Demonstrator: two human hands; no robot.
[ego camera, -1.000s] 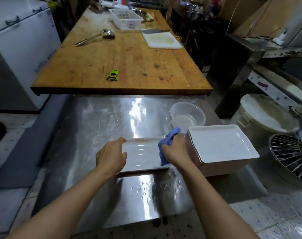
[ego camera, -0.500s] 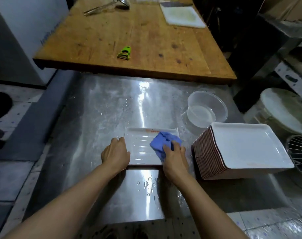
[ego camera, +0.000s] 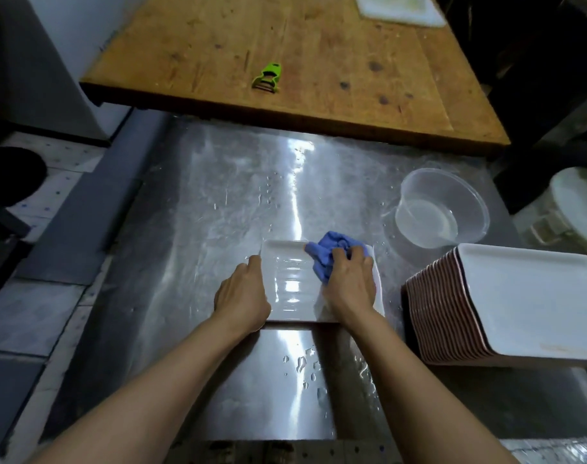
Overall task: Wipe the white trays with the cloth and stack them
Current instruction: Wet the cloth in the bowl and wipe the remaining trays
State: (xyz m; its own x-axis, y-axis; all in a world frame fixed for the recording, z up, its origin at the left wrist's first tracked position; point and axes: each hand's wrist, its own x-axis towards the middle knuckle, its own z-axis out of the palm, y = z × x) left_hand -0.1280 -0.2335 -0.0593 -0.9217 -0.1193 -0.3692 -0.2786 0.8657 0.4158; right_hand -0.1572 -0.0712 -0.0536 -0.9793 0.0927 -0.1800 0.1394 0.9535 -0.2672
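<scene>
A white rectangular tray [ego camera: 290, 279] lies flat on the wet steel table [ego camera: 218, 209] in front of me. My left hand [ego camera: 241, 296] grips the tray's left edge, fingers curled over the rim. My right hand [ego camera: 349, 286] holds a crumpled blue cloth [ego camera: 332, 251] and presses it onto the tray's far right part. To the right stands a tall stack of white trays [ego camera: 513, 303] with brownish rims showing along its left side.
A clear plastic tub [ego camera: 441, 212] with a little water sits behind the stack. A wooden tabletop [ego camera: 302, 55] with a green peeler [ego camera: 268, 77] lies beyond. Water drops dot the steel near the front edge. A white lidded bucket [ego camera: 576, 209] stands at the right.
My right hand has carried the blue cloth from the tray's right edge onto its inside, then toward the far right corner. My left hand stays on the left edge. The camera has tipped further down.
</scene>
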